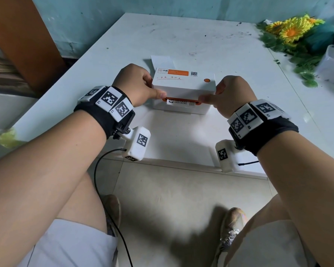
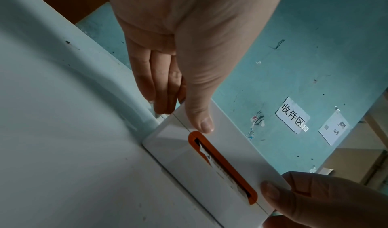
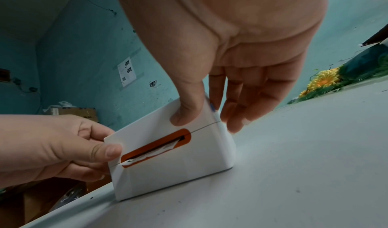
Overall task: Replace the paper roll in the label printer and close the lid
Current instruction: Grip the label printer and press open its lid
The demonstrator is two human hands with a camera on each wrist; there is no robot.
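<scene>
A wide white table (image 1: pixel 229 45) carries a small white plastic label printer (image 1: pixel 183 87) near its front edge, lid down. The left hand (image 1: pixel 137 83) grips the printer's left end and the right hand (image 1: pixel 233 95) its right end, thumbs on the front face beside the orange-rimmed paper slot (image 3: pixel 156 147), where a white paper strip (image 3: pixel 147 156) pokes out.

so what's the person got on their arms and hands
Hands are bare: left hand, right hand. Each wrist wears a black band ringed with white blocks bearing black square markers. A white camera box, also marked, hangs under each wrist, with a thin black cable trailing from it. No sleeves on the forearms.
</scene>
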